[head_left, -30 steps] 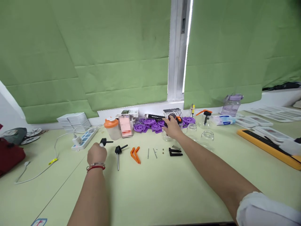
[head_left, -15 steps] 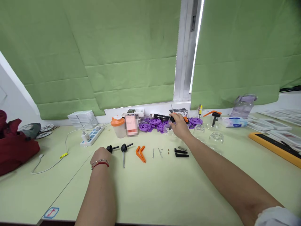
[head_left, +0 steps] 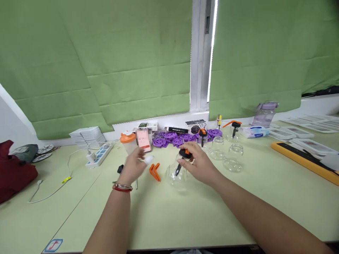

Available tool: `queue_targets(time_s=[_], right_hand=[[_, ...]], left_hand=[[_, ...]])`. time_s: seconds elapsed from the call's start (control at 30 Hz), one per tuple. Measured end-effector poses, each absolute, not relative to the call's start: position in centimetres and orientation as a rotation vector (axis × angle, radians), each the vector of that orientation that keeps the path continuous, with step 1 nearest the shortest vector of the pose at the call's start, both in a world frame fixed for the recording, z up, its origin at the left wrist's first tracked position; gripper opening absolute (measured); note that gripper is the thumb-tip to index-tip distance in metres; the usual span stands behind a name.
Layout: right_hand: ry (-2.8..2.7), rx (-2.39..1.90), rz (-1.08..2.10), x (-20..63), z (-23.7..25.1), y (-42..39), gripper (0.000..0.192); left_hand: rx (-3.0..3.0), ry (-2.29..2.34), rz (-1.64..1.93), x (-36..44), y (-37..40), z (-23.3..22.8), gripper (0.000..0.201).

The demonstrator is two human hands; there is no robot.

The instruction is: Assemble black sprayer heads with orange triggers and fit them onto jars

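My right hand point(head_left: 197, 162) grips the black-and-orange top of a clear glass bottle point(head_left: 177, 181). The bottle is over the middle of the table, and a black lever-like piece slants down its side. My left hand point(head_left: 135, 164), slightly blurred, is left of the bottle with fingers apart and nothing visible in them; something white covers its thumb tip. Between the hands lie angled orange parts point(head_left: 155, 171). A black fitting point(head_left: 120, 168) partly shows beside my left wrist, and a metal rod end point(head_left: 136, 184) shows below the hand.
Purple plastic wheels point(head_left: 170, 137) lie along the back near a phone point(head_left: 143, 141) and an orange-lidded cup point(head_left: 128, 141). Another black-and-orange-topped bottle point(head_left: 202, 139) and open glass bottles point(head_left: 233, 164) stand at right. A power strip point(head_left: 102, 155) lies left.
My right hand has come forward and left from the back row, bringing the topped glass bottle. My left hand has risen off the black fittings and moved right. The view has shifted slightly.
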State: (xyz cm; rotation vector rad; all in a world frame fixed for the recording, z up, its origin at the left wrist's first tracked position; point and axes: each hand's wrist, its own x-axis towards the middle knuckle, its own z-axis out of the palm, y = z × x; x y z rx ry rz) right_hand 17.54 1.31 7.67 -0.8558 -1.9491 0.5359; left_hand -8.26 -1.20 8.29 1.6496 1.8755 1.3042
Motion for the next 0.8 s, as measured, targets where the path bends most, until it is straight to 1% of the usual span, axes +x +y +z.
queue_targets(time_s=[0.03, 0.07, 0.1, 0.13, 0.17, 0.23, 0.27, 0.33, 0.37, 0.43, 0.53, 0.67, 0.8], right_hand=[[-1.959, -0.841, 0.564, 17.3, 7.5, 0.6, 0.038], [-1.968, -0.818, 0.598, 17.1, 7.4, 0.0, 0.04], [-1.977, -0.778, 0.648, 17.0, 7.2, -0.4, 0.044], [-1.974, -0.73, 0.732, 16.9, 7.0, -0.6, 0.048], [-1.946, -0.689, 0.848, 17.0, 6.8, -0.6, 0.051], [-1.784, -0.683, 1.096, 17.4, 6.2, 0.1, 0.053], [-1.659, -0.734, 1.186, 17.7, 5.8, 0.7, 0.051], [-1.409, -0.944, 1.194, 18.3, 4.9, 2.3, 0.04], [-1.338, -1.024, 1.206, 18.5, 4.3, 3.0, 0.037], [-1.318, -1.095, 1.401, 18.7, 3.2, 4.2, 0.04], [-1.227, -1.038, 1.622, 18.4, 1.9, 4.9, 0.041], [-1.168, -1.023, 1.635, 17.7, 1.1, 4.9, 0.039], [-1.275, -1.075, 1.423, 17.2, 0.4, 5.1, 0.036]], left_hand=[[1.752, 1.53, 1.244, -6.0, -1.6, 8.7, 0.06], [1.792, 1.271, 1.148, -3.9, -2.0, 8.9, 0.076], [1.805, 1.101, 1.091, -2.2, -2.4, 9.0, 0.084], [1.817, 1.006, 1.079, -0.9, -2.8, 8.9, 0.086], [1.793, 0.965, 1.076, -0.1, -3.0, 8.7, 0.083], [1.613, 0.938, 1.118, 0.4, -3.1, 8.1, 0.065], [1.495, 0.908, 1.145, 0.2, -3.0, 7.7, 0.056], [1.264, 0.793, 1.169, -0.5, -2.6, 6.6, 0.041], [1.169, 0.736, 1.172, -0.8, -2.4, 6.1, 0.036], [1.032, 0.667, 1.154, -1.2, -1.9, 4.8, 0.029], [0.893, 0.684, 1.137, -1.1, -1.3, 3.3, 0.022], [0.84, 0.765, 1.119, -0.9, -0.8, 2.4, 0.02], [0.794, 0.837, 1.126, -1.3, -0.5, 2.3, 0.016]])
